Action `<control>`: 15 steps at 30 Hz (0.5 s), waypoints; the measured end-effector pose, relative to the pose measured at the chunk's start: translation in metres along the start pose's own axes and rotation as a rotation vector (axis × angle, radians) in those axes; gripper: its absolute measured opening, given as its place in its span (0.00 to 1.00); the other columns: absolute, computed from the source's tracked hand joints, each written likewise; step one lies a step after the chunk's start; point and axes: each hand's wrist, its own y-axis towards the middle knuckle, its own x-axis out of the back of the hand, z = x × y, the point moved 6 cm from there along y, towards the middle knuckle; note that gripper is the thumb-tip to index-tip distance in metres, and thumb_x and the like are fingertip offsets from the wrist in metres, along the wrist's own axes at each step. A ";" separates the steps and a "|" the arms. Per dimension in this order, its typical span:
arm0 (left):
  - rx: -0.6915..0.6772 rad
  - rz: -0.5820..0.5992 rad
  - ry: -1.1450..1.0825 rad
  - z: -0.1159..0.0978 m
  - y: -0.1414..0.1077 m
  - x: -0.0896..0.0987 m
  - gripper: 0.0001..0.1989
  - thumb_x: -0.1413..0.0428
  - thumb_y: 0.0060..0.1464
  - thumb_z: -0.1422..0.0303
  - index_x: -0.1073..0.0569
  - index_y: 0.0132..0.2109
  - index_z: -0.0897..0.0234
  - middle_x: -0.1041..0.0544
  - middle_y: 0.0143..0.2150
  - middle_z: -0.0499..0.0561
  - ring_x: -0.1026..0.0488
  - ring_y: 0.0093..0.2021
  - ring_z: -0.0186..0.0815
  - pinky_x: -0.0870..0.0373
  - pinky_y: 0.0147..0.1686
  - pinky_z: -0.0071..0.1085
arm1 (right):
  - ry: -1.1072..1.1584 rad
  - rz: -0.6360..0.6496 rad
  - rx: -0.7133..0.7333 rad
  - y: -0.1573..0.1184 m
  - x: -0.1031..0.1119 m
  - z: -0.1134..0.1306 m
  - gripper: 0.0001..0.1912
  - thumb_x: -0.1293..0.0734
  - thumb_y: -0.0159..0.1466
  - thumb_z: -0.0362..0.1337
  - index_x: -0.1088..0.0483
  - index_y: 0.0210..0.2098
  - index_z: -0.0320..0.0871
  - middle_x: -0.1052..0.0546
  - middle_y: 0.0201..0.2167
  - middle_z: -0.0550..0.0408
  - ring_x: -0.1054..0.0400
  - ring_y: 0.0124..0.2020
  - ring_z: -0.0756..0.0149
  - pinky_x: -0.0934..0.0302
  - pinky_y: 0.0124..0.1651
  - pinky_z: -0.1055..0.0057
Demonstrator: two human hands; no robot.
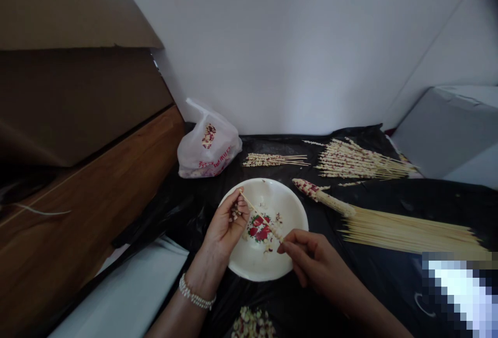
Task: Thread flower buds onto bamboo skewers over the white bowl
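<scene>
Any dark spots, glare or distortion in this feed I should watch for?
Head view: dim overall, with a soft bright patch on the wall; head view: the black sheet swallows detail; head view: coarse pixel blocks hide the lower right corner; head view: the stick between left hand and right hand is readable, its fine detail soft.

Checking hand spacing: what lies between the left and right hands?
In the head view, a thin stick runs from the left hand to the right hand, pale kernels on it near the right, over the white bowl.
</scene>
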 end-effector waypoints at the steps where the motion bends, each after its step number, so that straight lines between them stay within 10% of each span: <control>1: 0.030 0.024 -0.026 0.002 0.000 -0.001 0.05 0.48 0.58 0.79 0.28 0.35 0.71 0.33 0.26 0.46 0.34 0.23 0.22 0.33 0.23 0.17 | 0.002 0.001 -0.002 0.000 0.000 0.000 0.17 0.40 0.67 0.46 0.29 0.34 0.39 0.41 0.10 0.67 0.51 0.13 0.75 0.57 0.20 0.76; 15: 0.148 0.197 0.255 0.030 -0.012 -0.006 0.03 0.37 0.48 0.79 0.24 0.33 0.71 0.30 0.25 0.47 0.33 0.24 0.24 0.33 0.24 0.17 | 0.032 -0.066 -0.031 0.001 0.005 0.001 0.17 0.39 0.66 0.49 0.31 0.33 0.41 0.39 0.10 0.67 0.52 0.12 0.77 0.59 0.16 0.78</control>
